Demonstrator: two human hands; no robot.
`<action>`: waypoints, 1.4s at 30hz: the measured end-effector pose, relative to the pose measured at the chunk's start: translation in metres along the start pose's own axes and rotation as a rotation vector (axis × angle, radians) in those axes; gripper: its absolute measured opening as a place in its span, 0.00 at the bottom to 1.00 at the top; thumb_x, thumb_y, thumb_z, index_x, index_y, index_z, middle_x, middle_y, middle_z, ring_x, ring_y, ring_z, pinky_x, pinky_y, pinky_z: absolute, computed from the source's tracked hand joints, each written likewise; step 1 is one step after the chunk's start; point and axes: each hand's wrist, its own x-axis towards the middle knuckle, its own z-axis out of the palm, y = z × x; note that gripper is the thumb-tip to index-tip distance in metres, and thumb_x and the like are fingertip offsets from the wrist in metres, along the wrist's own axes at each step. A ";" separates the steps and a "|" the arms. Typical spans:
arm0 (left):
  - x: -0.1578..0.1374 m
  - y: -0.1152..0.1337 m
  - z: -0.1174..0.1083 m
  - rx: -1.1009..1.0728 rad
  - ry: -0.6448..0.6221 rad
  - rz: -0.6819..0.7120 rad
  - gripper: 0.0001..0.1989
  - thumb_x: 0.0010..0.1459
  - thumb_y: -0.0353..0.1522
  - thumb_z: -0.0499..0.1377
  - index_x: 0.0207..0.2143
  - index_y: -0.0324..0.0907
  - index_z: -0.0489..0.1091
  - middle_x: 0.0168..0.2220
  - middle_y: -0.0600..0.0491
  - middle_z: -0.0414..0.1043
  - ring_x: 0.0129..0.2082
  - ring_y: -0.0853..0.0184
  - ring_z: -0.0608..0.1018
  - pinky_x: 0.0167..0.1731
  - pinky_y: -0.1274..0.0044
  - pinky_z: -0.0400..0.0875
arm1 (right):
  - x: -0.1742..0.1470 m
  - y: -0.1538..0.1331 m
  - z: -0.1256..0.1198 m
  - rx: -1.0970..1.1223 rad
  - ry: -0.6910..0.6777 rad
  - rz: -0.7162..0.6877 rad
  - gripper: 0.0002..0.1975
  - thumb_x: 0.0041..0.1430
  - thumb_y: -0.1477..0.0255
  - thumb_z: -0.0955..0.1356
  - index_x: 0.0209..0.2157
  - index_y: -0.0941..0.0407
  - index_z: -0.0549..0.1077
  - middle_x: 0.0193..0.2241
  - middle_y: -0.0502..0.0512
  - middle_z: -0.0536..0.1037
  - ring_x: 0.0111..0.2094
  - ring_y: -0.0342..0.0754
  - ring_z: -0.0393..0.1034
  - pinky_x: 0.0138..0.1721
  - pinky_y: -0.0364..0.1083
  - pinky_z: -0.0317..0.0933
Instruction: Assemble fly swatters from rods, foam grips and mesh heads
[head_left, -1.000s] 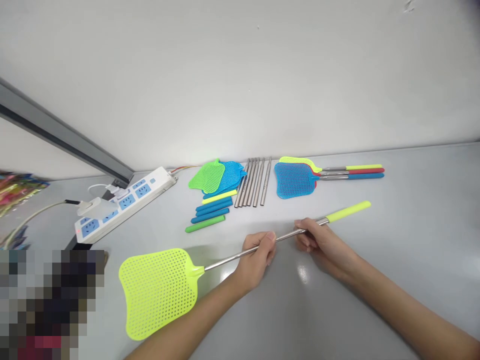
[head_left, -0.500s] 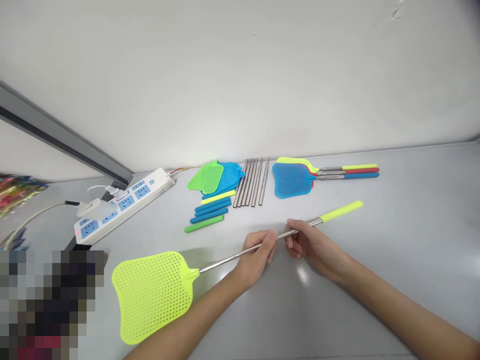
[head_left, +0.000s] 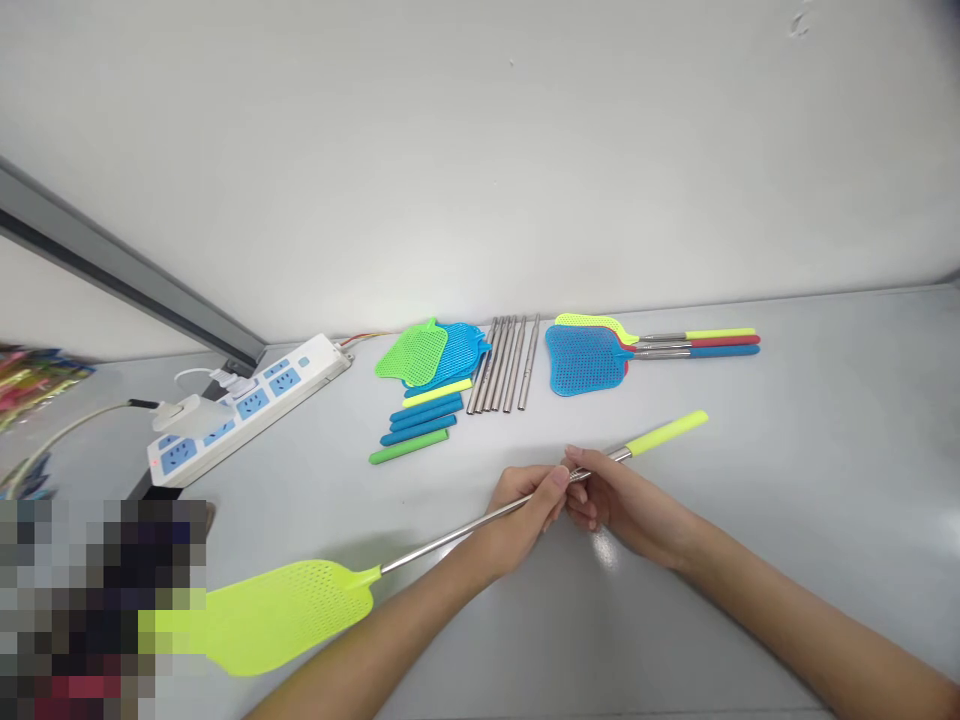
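A yellow-green fly swatter (head_left: 300, 605) with a metal telescopic shaft and a yellow grip slants across the table in front of me. My left hand (head_left: 529, 505) is closed round the middle of the shaft. Right beside it, my right hand (head_left: 607, 495) pinches the thicker part of the shaft, just short of the yellow grip. The two hands almost touch. The swatter's head is tilted, and its far end is covered by a pixelated patch at the lower left.
Behind my hands lie loose green (head_left: 412, 355) and blue swatter heads (head_left: 465, 350), several coloured grip sleeves (head_left: 412, 445) and several metal rods (head_left: 514, 370). Swatters with grips, a blue one (head_left: 585, 360) on top, lie stacked at the right. A power strip (head_left: 247, 410) with plugs stands left.
The swatter has shifted left and its head has turned more edge-on. My left hand has slid closer to my right hand along the shaft.
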 end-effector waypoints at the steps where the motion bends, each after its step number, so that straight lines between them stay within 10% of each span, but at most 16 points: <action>1: 0.000 0.000 0.000 -0.025 -0.024 0.009 0.24 0.55 0.45 0.50 0.14 0.39 0.57 0.13 0.57 0.57 0.22 0.68 0.72 0.24 0.77 0.62 | 0.000 0.000 0.000 0.004 -0.004 0.005 0.22 0.55 0.57 0.59 0.15 0.57 0.60 0.14 0.48 0.57 0.21 0.42 0.54 0.24 0.43 0.46; 28: 0.001 0.002 -0.003 0.154 -0.008 0.020 0.24 0.57 0.44 0.47 0.19 0.37 0.68 0.12 0.58 0.52 0.17 0.73 0.62 0.20 0.79 0.55 | 0.002 0.000 -0.002 0.013 -0.024 -0.036 0.19 0.54 0.67 0.60 0.13 0.58 0.64 0.12 0.50 0.61 0.21 0.42 0.58 0.25 0.42 0.50; 42: 0.008 0.001 -0.003 0.036 0.086 -0.017 0.21 0.56 0.39 0.49 0.14 0.41 0.50 0.12 0.61 0.47 0.14 0.76 0.57 0.18 0.79 0.54 | 0.001 -0.006 0.002 0.043 0.132 0.014 0.18 0.52 0.67 0.61 0.13 0.58 0.61 0.12 0.47 0.56 0.17 0.39 0.50 0.23 0.42 0.46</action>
